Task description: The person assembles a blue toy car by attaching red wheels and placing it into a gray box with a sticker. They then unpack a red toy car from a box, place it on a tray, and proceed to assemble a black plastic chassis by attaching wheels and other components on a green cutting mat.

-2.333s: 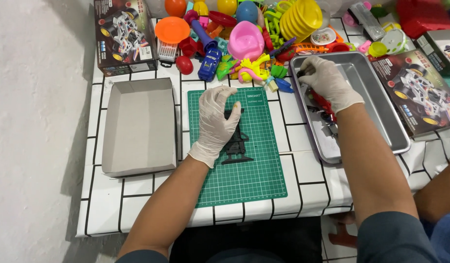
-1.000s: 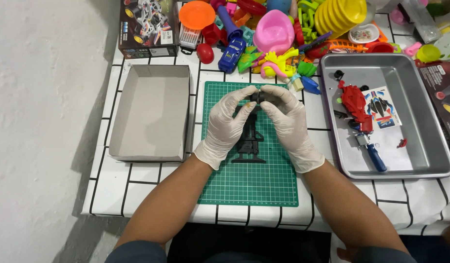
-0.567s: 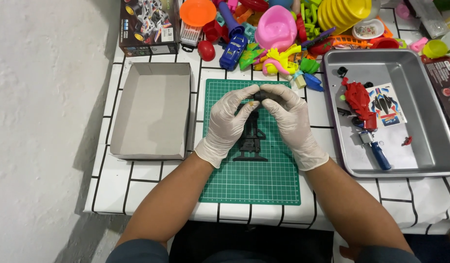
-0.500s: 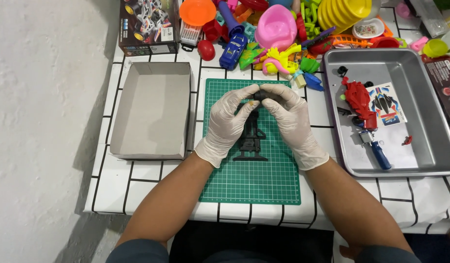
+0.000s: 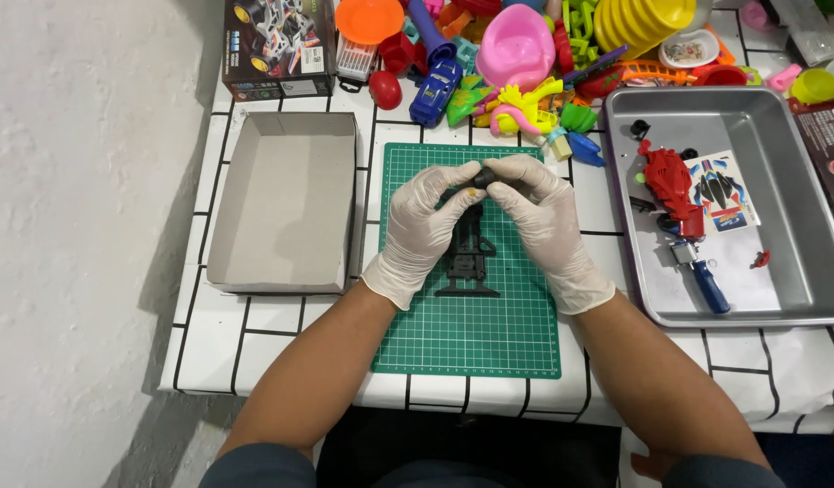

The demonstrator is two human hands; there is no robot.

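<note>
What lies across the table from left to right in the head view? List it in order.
Open grey cardboard box → green cutting mat with left hand, black toy chassis and right hand → metal tray holding a red toy part and blue-handled screwdriver.

**Both gloved hands on the black frame**

My left hand (image 5: pixel 423 228) and right hand (image 5: pixel 542 226), both in white gloves, meet over the green cutting mat (image 5: pixel 471 307), fingertips pinching the top end of a black toy car frame (image 5: pixel 468 258) that lies on it. An empty grey cardboard box (image 5: pixel 286 206) sits to my left. To my right, a metal tray (image 5: pixel 801 217) holds a red car body (image 5: pixel 670 181), a sticker sheet (image 5: pixel 720 190) and a blue-handled screwdriver (image 5: pixel 703 278). Colourful plastic toys (image 5: pixel 516 54) crowd the table's far edge.
</note>
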